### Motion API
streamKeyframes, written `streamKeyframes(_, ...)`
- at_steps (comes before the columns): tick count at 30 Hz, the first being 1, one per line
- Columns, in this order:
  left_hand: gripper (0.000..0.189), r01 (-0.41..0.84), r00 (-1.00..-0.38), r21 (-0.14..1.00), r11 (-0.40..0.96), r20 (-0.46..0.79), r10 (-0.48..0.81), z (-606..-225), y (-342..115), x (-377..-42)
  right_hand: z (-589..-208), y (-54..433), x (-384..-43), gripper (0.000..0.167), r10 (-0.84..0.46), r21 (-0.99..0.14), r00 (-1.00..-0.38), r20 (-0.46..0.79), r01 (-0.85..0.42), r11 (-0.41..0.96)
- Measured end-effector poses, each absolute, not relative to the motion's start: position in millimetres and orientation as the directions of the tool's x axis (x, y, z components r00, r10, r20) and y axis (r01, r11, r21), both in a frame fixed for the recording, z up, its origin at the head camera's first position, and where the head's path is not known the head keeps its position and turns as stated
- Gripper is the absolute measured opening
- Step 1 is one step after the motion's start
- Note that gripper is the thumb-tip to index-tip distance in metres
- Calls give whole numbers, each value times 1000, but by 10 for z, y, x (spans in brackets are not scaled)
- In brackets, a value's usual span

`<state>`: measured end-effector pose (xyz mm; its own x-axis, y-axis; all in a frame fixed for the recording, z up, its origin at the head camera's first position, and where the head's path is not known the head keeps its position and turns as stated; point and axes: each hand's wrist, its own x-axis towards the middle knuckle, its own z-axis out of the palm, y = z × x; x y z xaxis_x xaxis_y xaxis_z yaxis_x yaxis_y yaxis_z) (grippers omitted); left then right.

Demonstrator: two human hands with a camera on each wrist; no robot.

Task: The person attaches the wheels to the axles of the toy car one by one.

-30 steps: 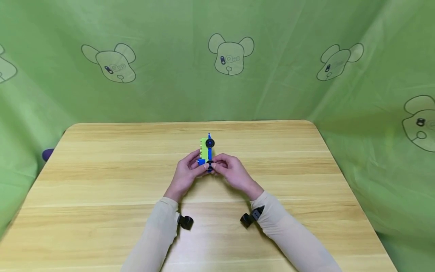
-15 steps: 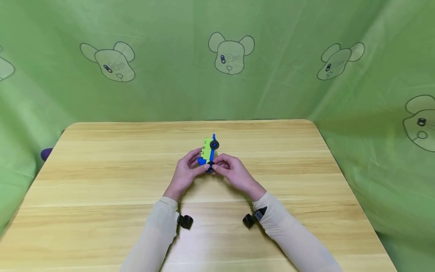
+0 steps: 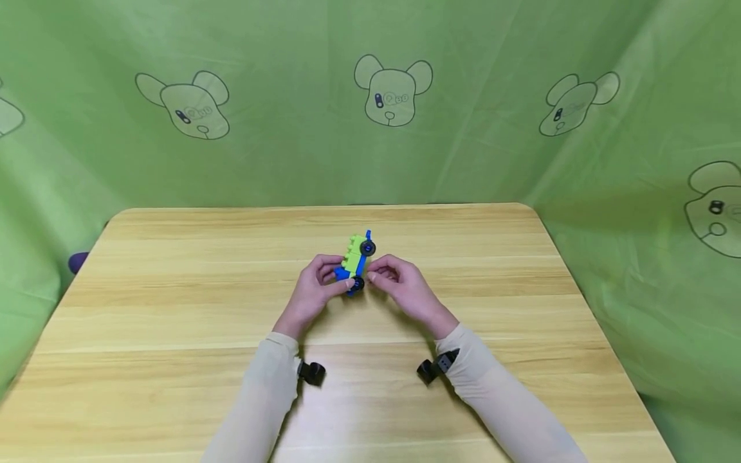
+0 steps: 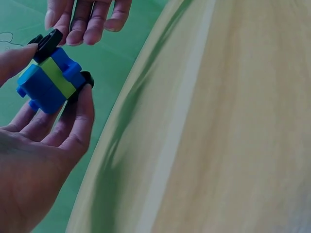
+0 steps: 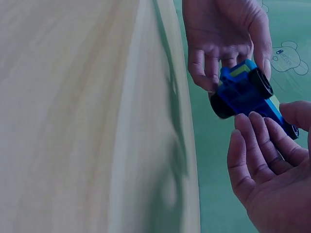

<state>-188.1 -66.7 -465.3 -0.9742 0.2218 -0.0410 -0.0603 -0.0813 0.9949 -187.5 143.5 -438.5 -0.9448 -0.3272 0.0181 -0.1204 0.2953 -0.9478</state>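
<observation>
A small toy car (image 3: 355, 256) of lime-green and blue building blocks with black wheels is held above the table, tilted on its side. My left hand (image 3: 311, 289) pinches its near end, thumb at one black wheel (image 4: 47, 44) and fingers at the wheel opposite. In the right wrist view the car's blue underside (image 5: 248, 94) shows between the wheels. Just to the right of the car, my right hand (image 3: 408, 289) has its fingers loosely bent and nothing in its grasp. Its fingertips (image 5: 256, 119) come close to the underside in the right wrist view.
The wooden table (image 3: 492, 283) spreads under both hands, with a green curtain (image 3: 289, 161) printed with bear heads behind and beside it. A black wrist camera (image 3: 312, 373) sits on the left sleeve, another camera (image 3: 428, 371) on the right. Something purple (image 3: 78, 262) shows past the left edge.
The toy car has turned, its far end swinging to the right and more of its green side showing. My right hand has let go of the near wheel and moved slightly right.
</observation>
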Motion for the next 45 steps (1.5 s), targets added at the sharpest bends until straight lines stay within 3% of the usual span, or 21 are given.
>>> streamKeyframes(6, 54, -51, -970, 996, -70, -33, 241, -4682, -686, -1894, -4399, 1446, -1926, 22, -263, -944, -961, 78, -157, 291)
streamKeyframes(19, 52, -56, -961, 996, -69, -36, 273, -4691, -696, -1889, -4354, 1455, -1982, 36, -155, -957, -981, 119, -155, 245)
streamKeyframes(27, 48, -52, -959, 995, -86, -26, 281, -4702, -721, -1867, -4306, 1486, -2027, 38, -218, -941, -964, 154, -210, 264)
streamKeyframes(37, 49, -51, -948, 997, -59, -30, 318, -4711, -741, -1872, -4295, 1544, -2088, 33, -291, -951, -952, 94, -172, 258)
streamKeyframes(45, 49, -38, -962, 990, -138, 1, 272, -4715, -735, -1867, -4311, 1578, -2108, 35, -278, -961, -957, 84, -151, 232)
